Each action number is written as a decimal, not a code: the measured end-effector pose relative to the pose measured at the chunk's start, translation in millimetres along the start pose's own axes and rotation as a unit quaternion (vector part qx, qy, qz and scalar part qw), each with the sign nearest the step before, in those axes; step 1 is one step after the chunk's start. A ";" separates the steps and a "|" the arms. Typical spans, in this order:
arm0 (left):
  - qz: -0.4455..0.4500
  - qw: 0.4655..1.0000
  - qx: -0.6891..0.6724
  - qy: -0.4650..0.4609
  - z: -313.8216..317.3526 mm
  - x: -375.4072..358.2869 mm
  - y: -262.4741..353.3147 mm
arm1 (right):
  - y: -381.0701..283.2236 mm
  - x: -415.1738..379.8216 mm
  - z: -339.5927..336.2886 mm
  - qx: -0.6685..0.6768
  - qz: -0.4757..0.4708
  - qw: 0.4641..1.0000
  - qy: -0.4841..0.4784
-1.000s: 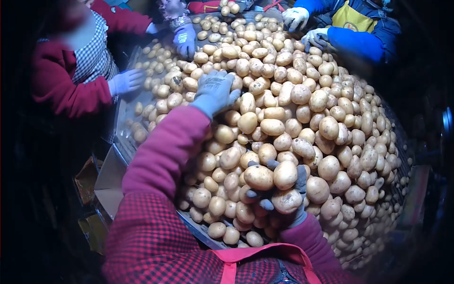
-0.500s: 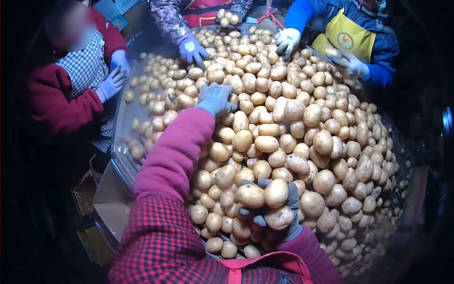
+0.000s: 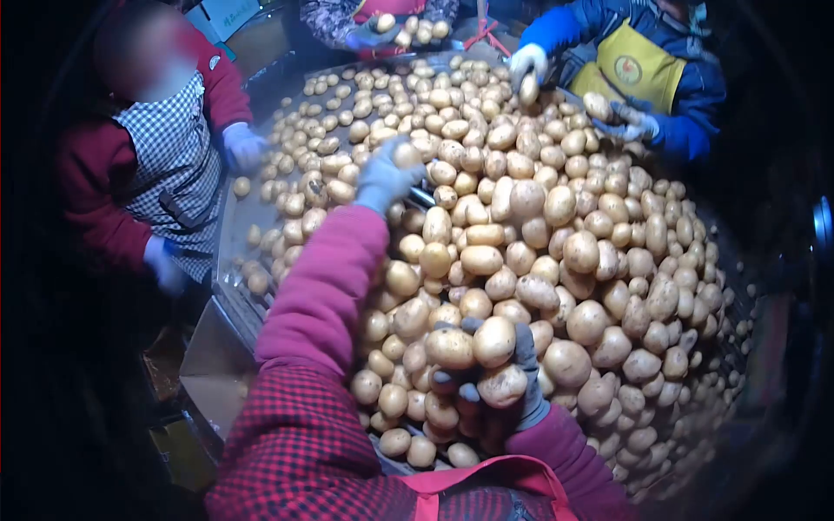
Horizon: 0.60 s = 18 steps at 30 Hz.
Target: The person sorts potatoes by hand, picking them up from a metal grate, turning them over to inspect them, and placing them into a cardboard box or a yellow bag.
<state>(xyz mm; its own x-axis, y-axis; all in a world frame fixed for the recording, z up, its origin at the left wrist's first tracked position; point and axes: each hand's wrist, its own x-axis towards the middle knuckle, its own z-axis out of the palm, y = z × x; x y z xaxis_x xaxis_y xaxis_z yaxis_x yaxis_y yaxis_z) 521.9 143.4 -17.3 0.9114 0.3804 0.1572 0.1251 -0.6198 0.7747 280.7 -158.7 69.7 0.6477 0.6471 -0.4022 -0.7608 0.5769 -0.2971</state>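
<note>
A large heap of potatoes (image 3: pixel 556 260) covers most of the metal table (image 3: pixel 233 217). My left hand (image 3: pixel 387 176), in a grey-blue glove, reaches across the upper middle of the heap, its fingers round a single potato (image 3: pixel 407 155). Near my body at the lower middle, my right hand (image 3: pixel 523 375), also gloved, is turned palm up. It holds several potatoes, among them a round one (image 3: pixel 494 340) and one lower down (image 3: pixel 502 385). Beneath this hand lie more potatoes.
Across the table at top centre, a co-worker's hands hold potatoes (image 3: pixel 422 31). A co-worker in a yellow apron (image 3: pixel 627 68) holds potatoes at the upper right. Another in a checked apron (image 3: pixel 174 156) stands at left. A cardboard box (image 3: pixel 213 365) sits below the table's left edge.
My left hand has lifted a potato from the heap. My right hand keeps its potatoes. The top co-worker's hand has drawn back, and the left co-worker's hands have moved apart.
</note>
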 end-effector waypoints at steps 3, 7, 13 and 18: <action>-0.014 0.939 -0.343 0.007 -68.5 -3.9 10.3 | -6.9 -5.5 41.4 -0.106 -0.004 0.993 0.050; -0.026 0.968 -0.222 -0.112 -126.9 -19.8 7.1 | -5.5 -5.7 37.1 -0.156 -0.022 0.986 0.061; 0.209 0.823 0.458 -0.263 -57.6 -42.0 1.5 | -5.9 -6.8 -5.0 -0.143 -0.011 0.988 -0.051; 0.204 0.800 0.528 -0.198 -7.2 -48.9 8.5 | -6.7 -5.5 1.1 -0.096 0.025 0.995 0.011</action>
<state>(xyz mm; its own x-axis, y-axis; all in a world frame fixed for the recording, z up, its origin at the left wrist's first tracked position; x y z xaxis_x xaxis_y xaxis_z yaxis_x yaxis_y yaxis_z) 475.6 124.4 -14.0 0.9874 -0.1200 -0.1028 -0.1440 -0.9509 -0.2738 282.3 -165.6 74.9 0.6096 0.6605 -0.4384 -0.7869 0.4370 -0.4358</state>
